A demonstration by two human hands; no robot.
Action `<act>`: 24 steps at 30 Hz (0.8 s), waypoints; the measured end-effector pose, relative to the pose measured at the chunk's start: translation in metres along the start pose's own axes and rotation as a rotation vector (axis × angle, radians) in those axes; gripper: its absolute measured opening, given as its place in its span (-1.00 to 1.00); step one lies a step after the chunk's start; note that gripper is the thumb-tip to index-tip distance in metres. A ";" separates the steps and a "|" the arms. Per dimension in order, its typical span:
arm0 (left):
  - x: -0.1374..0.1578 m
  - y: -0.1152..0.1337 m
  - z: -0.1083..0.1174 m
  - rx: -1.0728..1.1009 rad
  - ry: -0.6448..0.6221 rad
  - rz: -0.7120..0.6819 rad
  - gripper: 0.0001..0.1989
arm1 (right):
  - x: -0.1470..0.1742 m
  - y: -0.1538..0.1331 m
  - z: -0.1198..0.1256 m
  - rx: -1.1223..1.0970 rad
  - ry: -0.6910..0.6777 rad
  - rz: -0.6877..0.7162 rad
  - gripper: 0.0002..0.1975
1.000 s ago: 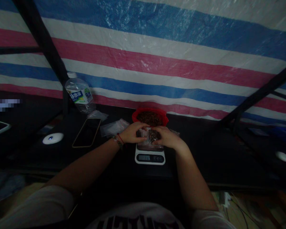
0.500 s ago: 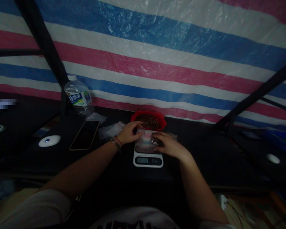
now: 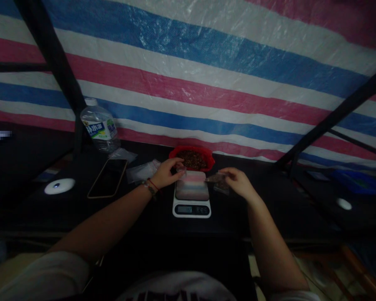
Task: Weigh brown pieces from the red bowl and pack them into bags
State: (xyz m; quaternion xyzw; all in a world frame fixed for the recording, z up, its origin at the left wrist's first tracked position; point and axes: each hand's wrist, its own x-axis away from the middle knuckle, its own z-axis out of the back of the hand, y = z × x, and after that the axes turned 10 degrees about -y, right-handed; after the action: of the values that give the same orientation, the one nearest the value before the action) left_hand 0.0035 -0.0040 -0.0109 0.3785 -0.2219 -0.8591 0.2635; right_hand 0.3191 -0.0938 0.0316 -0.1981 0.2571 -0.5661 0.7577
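A white kitchen scale (image 3: 192,209) with a reflective weighing plate sits in front of me, its display lit but too blurred to read. My left hand (image 3: 169,172) is at the plate's far left corner, fingers closed on a small clear plastic piece (image 3: 181,169) whose kind I cannot make out. To the right of the scale, my right hand (image 3: 237,180) pinches a small clear plastic bag (image 3: 213,179) with dark brown contents. Under it, what looks like another filled bag (image 3: 223,188) lies on the table. Behind the scale stands a red basin (image 3: 211,158) holding brown grainy bits (image 3: 192,159).
Left of the scale lie clear plastic bags (image 3: 141,172), a phone (image 3: 108,179) and a white oval device (image 3: 59,186). A large clear bottle (image 3: 99,127) stands by the black frame post (image 3: 65,83). Striped sheeting (image 3: 188,100) hangs behind. A blue item (image 3: 360,184) is far right.
My right hand has moved right, off the scale plate, with the filled bag. My left hand has shifted slightly, still by the plate's far left corner. The plate now shows bare.
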 end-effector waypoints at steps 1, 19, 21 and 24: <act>0.000 0.000 0.000 0.007 0.000 0.001 -0.59 | 0.003 0.006 0.004 0.003 0.049 -0.025 -0.67; 0.000 -0.001 -0.001 0.027 0.003 0.022 -0.61 | 0.038 0.057 0.039 0.196 0.399 0.001 -0.83; 0.000 -0.001 -0.001 0.033 0.005 0.028 -0.61 | 0.055 0.070 0.026 0.228 0.218 0.002 -0.85; 0.000 0.000 -0.001 0.035 -0.004 0.040 -0.61 | 0.079 0.086 0.007 0.258 0.029 -0.037 -0.79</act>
State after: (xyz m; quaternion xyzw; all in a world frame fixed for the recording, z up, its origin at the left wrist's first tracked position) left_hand 0.0045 -0.0038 -0.0117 0.3768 -0.2447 -0.8505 0.2735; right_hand 0.4058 -0.1455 -0.0269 -0.0954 0.1893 -0.6111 0.7626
